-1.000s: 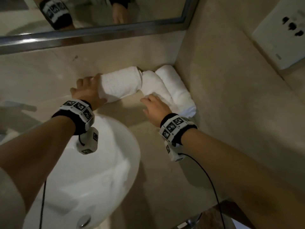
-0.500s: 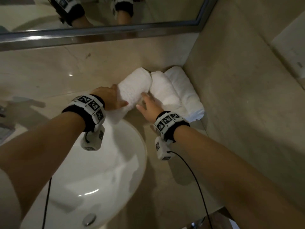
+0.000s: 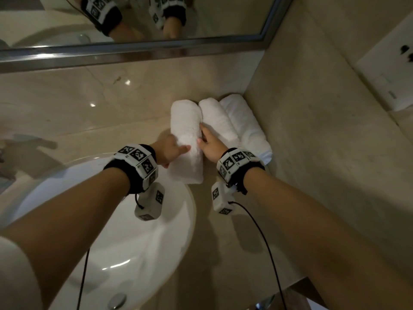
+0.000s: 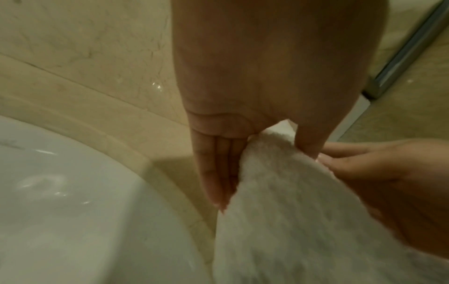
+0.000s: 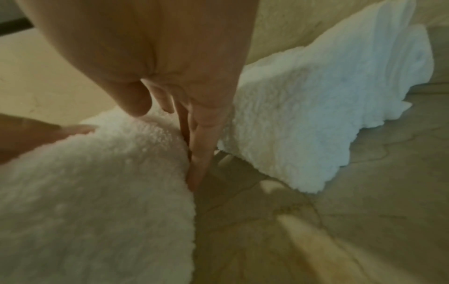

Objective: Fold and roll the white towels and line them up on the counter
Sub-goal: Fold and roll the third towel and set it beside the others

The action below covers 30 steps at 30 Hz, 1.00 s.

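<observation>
Three rolled white towels lie side by side in the counter's far right corner. My left hand [image 3: 176,148] holds the leftmost roll [image 3: 186,139]: straight fingers [image 4: 218,173] run down its left side and the thumb lies over its top. My right hand [image 3: 205,142] presses straight fingers [image 5: 201,149] into the gap between that roll [image 5: 97,201] and the middle roll [image 3: 218,121]. The third roll [image 3: 245,126] rests against the side wall. The held roll's near end reaches the basin's rim.
A white sink basin [image 3: 125,242] fills the lower left, close to the held roll. A framed mirror [image 3: 156,19] runs along the back. The beige side wall [image 3: 312,153] carries a white socket plate [image 3: 388,70]. Bare counter [image 3: 89,121] lies left of the towels.
The leftmost roll has swung from lying crosswise to lying parallel beside the other two. Both hands moved with it, the right sliding in between the rolls.
</observation>
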Each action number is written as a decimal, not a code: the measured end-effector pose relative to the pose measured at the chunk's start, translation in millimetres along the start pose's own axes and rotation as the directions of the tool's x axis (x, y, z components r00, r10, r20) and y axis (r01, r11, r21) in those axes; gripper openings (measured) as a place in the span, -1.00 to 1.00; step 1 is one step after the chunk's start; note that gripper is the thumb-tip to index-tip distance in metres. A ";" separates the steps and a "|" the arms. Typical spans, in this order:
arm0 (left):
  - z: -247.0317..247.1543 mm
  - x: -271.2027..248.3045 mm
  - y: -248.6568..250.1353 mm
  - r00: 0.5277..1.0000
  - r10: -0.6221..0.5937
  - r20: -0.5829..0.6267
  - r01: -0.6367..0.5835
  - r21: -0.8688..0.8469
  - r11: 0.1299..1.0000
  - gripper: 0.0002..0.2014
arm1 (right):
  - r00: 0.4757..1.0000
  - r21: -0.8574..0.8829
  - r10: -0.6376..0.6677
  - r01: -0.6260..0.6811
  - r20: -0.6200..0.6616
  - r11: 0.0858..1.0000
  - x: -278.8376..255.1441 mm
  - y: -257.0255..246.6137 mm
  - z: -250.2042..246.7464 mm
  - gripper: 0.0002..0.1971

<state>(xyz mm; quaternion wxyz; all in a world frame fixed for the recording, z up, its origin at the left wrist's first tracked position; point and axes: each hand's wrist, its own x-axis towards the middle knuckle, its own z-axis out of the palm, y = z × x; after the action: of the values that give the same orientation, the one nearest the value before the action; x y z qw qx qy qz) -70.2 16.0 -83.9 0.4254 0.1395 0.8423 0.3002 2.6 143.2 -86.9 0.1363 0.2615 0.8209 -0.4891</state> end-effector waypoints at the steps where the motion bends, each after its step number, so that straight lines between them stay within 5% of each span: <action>1: 3.0 -0.5 3.1 1.000 -0.005 0.012 0.006 -0.014 1.000 -0.33 | 1.000 0.010 -0.001 0.001 0.001 1.000 -1.7 1.5 -2.6 -0.45; 5: 20.6 1.5 10.5 0.999 0.035 -0.019 -0.038 -0.136 0.990 -0.48 | 1.000 -0.092 0.002 0.000 0.022 0.996 -9.1 2.1 -16.0 -0.46; 9: 30.3 -0.7 13.4 0.999 0.010 0.046 -0.004 -0.132 0.991 -0.56 | 0.982 -0.335 -0.137 0.087 -0.129 0.938 -19.3 -4.3 -23.6 -0.57; 14: 30.9 2.2 22.1 0.996 -0.075 -0.053 0.072 -0.051 0.996 -0.27 | 0.908 -0.602 -0.336 0.126 -0.249 0.789 -23.3 4.1 -43.0 -0.62; 17: 25.7 0.5 28.3 0.973 -0.040 -0.226 0.038 -0.013 0.999 0.06 | 0.971 -0.731 -0.151 -0.033 -0.184 0.681 -20.4 20.4 -52.3 -0.41; 20: 26.8 7.4 31.6 0.976 0.052 -0.213 -0.067 -0.064 0.996 0.00 | 0.989 -0.734 -0.001 -0.111 -0.150 0.671 -17.8 39.2 -50.1 -0.34; 30: 26.9 41.6 38.0 0.986 0.028 -0.163 -0.001 0.160 0.987 -0.07 | 0.983 -0.740 -0.033 -0.113 -0.179 0.663 4.3 47.9 -37.8 -0.45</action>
<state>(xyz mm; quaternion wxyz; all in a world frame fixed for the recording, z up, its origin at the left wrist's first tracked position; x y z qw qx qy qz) -74.3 76.5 -98.8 0.3399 0.1539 0.8947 0.2456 27.2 195.9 -105.7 0.1687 0.2430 0.9518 -0.0813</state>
